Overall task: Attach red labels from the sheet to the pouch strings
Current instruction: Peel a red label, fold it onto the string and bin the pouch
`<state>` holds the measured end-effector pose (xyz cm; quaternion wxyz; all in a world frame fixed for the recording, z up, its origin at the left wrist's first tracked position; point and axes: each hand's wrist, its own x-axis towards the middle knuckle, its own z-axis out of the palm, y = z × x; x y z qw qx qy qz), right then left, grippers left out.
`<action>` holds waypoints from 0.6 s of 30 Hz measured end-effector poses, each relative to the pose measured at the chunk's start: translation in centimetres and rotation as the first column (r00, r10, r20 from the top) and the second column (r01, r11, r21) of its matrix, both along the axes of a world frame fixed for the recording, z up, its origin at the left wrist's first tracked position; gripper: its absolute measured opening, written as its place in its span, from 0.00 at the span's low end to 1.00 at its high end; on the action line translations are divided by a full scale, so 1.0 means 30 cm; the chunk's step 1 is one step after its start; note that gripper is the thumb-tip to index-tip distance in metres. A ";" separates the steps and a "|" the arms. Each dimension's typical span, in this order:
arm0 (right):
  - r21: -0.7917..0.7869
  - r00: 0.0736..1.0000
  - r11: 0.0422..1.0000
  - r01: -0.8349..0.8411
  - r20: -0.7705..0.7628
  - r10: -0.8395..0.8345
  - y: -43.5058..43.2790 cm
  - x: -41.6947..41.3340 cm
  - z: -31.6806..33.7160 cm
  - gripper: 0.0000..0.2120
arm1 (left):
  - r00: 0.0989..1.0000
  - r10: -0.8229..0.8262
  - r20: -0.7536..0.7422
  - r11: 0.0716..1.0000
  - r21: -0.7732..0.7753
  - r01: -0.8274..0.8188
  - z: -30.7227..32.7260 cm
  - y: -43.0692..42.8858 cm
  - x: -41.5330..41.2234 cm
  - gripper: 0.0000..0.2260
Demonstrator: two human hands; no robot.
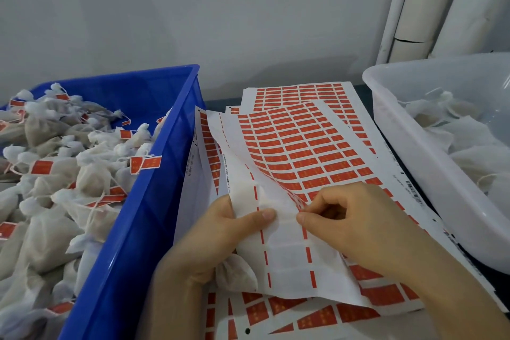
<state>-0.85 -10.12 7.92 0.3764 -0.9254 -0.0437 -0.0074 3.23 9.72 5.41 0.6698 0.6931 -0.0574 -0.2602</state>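
A stack of white sheets with rows of red labels (pixel 298 141) lies on the table between two bins. My left hand (pixel 220 232) grips the near left part of the top sheet, thumb pressed on its bare white backing, and it also holds a white pouch (pixel 234 273) underneath. My right hand (pixel 356 218) has its fingers curled, its fingertips pinching at a red label (pixel 299 203) on the sheet's edge. Whether the label has lifted is hard to tell.
A blue crate (pixel 154 174) on the left is filled with white pouches bearing red labels. A translucent white bin (pixel 408 152) on the right holds unlabelled pouches. More label sheets (pixel 303 312) lie near the front edge. White tubes (pixel 430 3) lean against the wall at the back right.
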 end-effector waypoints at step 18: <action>0.050 0.977 0.985 0.166 -0.146 -0.157 -0.028 0.035 -0.015 0.08 | 0.988 -0.007 -0.155 0.999 0.036 0.013 0.021 0.056 0.004 0.23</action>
